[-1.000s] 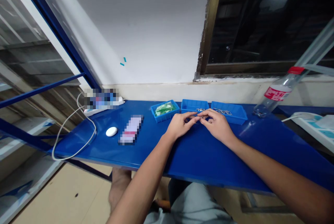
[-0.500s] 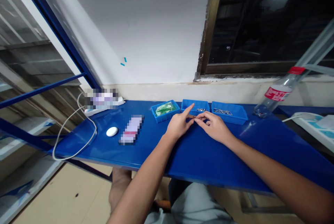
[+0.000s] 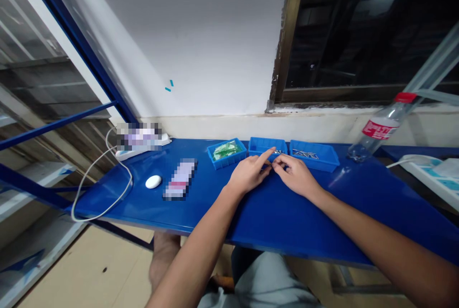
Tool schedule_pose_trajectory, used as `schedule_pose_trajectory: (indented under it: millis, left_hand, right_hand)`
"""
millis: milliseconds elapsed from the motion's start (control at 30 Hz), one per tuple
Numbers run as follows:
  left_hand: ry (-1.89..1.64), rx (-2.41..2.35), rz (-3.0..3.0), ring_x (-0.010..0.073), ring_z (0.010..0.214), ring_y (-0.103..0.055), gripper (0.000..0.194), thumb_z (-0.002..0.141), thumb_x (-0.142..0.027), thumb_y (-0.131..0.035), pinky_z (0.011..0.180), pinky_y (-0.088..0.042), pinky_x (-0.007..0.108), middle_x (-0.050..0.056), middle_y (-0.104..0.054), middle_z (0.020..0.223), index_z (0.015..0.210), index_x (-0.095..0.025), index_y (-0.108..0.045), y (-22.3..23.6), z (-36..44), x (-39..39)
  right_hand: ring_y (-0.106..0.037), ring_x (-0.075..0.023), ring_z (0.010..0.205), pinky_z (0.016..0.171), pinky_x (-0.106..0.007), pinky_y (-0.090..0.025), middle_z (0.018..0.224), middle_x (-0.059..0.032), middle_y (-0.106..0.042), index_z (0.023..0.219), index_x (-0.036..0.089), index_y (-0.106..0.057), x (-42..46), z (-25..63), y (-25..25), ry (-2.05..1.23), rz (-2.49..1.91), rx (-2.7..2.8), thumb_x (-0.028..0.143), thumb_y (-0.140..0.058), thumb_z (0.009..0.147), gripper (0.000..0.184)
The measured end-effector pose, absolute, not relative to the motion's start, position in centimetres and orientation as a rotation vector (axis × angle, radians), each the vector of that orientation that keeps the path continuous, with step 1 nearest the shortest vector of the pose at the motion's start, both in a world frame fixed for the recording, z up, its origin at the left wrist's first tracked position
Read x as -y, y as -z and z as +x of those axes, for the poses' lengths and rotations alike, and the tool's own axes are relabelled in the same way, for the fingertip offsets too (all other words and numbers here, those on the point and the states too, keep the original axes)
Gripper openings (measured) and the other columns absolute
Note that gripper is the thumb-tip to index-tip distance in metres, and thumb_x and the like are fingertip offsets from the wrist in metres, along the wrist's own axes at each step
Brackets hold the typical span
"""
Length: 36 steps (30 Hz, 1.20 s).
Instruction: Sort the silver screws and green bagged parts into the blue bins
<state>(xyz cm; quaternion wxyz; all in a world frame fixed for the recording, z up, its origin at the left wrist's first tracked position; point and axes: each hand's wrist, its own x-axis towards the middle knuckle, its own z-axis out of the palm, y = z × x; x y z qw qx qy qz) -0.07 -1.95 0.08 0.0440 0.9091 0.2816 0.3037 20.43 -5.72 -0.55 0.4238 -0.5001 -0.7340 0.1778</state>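
My left hand (image 3: 248,173) and my right hand (image 3: 293,174) meet at the fingertips, low over the blue table, just in front of the bins. Both are closed in a pinch, the left with its index finger stretched forward. Whatever lies between the fingertips is too small to make out. Behind them stands a middle blue bin (image 3: 258,144) with small shiny metal pieces, partly hidden by my fingers. To its right, another blue bin (image 3: 328,160) holds thin metal pins or screws. The left blue bin (image 3: 227,159) contains green-and-white packets.
A blurred-out phone-like slab (image 3: 181,179) and a white oval object (image 3: 153,182) lie left on the table (image 3: 287,224). Power strips sit at both ends, with a white cable (image 3: 73,203) looping over the left edge. A plastic bottle (image 3: 378,128) with a red cap stands at right.
My fingertips have shifted slightly right, still together. The left index finger has lowered and reaches further across toward the right hand. The bins stay put.
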Motion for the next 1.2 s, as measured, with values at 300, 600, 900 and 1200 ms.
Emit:
schedule_pose_trajectory:
  millis: [300,600,900,1200]
  left_hand:
    - [-1.027,-0.789,2.502,0.0207,0.103,-0.075,0.06,0.097,-0.017,-0.061,0.094,-0.061,0.036,0.006,-0.078,0.118,0.154,-0.024,-0.044,-0.3,-0.3,1.8]
    - [-1.153,-0.757,1.802,0.0186,0.085,-0.077,0.061,0.093,-0.033,-0.075,0.084,-0.064,0.034,0.01,-0.081,0.104,0.147,-0.015,-0.053,-0.4,0.6,1.8]
    - [-1.08,-0.787,2.025,0.0251,0.11,-0.076,0.028,0.096,-0.043,-0.07,0.099,-0.06,0.036,0.008,-0.08,0.117,0.106,-0.02,-0.082,-0.5,0.3,1.9]
    - [-1.025,-0.855,2.215,0.0227,0.107,-0.075,0.033,0.103,-0.041,-0.06,0.098,-0.058,0.036,0.008,-0.078,0.123,0.123,-0.02,-0.075,-0.8,0.0,2.1]
  right_hand:
    - [-0.067,-0.0192,0.076,0.069,-0.031,-0.051,0.088,-0.0028,-0.072,0.091,0.023,-0.068,5.5,20.7,0.7,-0.441,-1.264,1.824,0.028,-0.055,0.094,0.014]
    - [-0.067,-0.02,0.072,0.066,-0.032,-0.054,0.082,-0.0048,-0.073,0.091,0.021,-0.074,5.9,20.0,0.8,-0.775,-1.191,1.803,0.045,-0.056,0.097,0.03]
    - [-0.063,-0.0168,0.061,0.052,-0.027,-0.046,0.07,-0.0047,-0.072,0.09,0.017,-0.076,5.6,20.1,0.7,-0.969,-1.225,1.444,0.061,-0.078,0.078,0.045]
    - [-0.058,-0.0131,0.055,0.039,-0.022,-0.033,0.079,-0.0057,-0.071,0.097,0.018,-0.074,5.6,20.0,0.8,-1.129,-1.146,1.207,0.061,-0.078,0.08,0.046]
